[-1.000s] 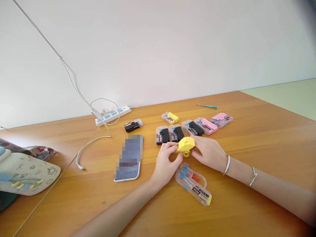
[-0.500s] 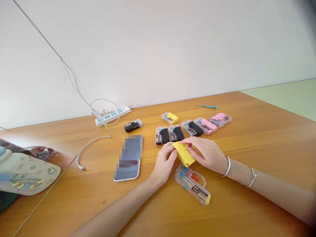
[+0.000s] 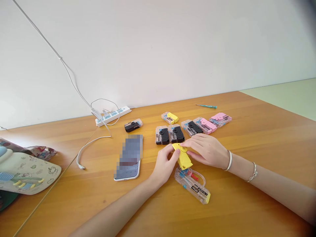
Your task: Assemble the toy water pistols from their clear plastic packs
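Since the earlier frame, the yellow casing point(image 3: 185, 159) has been tilted slightly; right of the lower centre, it is gripped by the left hand point(image 3: 166, 164) and fingered by the right hand point(image 3: 208, 152). Below it, partly overlapped, the clear water gun point(image 3: 193, 187) is seen. The casing's long axis is slanted toward the lower right.

An indoor room, homelike, though whether home or office is unclear. A wooden table point(image 3: 234, 210) fills the lower frame against a plain white wall point(image 3: 158, 49). At centre left are a white power strip point(image 3: 113, 116) and a phone point(image 3: 131, 164); at lower left, a cartoon-patterned item point(image 3: 37, 171). Small toy water guns point(image 3: 194, 187) lie around the centre and lower centre.
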The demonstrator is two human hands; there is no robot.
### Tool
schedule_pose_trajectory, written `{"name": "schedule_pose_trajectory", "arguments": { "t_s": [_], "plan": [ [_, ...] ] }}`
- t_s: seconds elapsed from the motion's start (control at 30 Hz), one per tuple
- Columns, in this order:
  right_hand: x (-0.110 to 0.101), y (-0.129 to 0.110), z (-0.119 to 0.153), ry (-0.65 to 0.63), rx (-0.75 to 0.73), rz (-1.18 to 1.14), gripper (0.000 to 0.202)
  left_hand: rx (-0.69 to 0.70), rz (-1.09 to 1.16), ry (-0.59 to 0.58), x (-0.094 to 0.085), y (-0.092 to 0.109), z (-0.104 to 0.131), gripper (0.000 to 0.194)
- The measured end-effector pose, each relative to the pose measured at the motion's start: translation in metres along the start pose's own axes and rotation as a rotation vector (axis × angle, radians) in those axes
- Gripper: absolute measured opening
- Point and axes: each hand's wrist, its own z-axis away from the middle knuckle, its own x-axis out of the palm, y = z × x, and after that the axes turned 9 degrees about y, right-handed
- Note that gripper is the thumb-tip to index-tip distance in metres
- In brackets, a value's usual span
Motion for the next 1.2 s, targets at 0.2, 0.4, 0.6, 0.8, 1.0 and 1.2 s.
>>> {"name": "schedule_pose_trajectory", "arguments": {
  "t_s": [0.2, 0.4, 0.6, 0.8, 1.0, 1.2],
  "plan": [
    [-0.003, -0.010, -0.005, -0.017, -0.026, 0.160, 0.014, 0.022, -0.100, -0.003, 0.001, -0.001, 0.001, 0.024],
    [-0.005, -0.023, -0.009, -0.076, -0.070, 0.268, 0.016, 0.058, -0.169, -0.022, 0.002, 0.001, 0.002, 0.028],
    [0.001, -0.025, -0.005, -0.069, -0.054, 0.278, 0.017, 0.015, -0.143, -0.045, 0.002, 0.002, 0.002, 0.029],
    [0.002, -0.023, -0.004, -0.039, -0.061, 0.310, 0.018, 0.069, -0.182, -0.057, 0.002, 0.002, 0.003, 0.029],
    [-0.001, -0.016, -0.005, 0.003, 0.012, 0.247, 0.025, 0.101, -0.171, -0.087, 0.002, 0.004, 0.004, 0.031],
    [0.003, 0.000, 0.003, -0.020, 0.249, 0.102, 0.021, -0.048, 0.048, 0.066, 0.001, 0.000, 0.000, 0.032]
  ]
}}
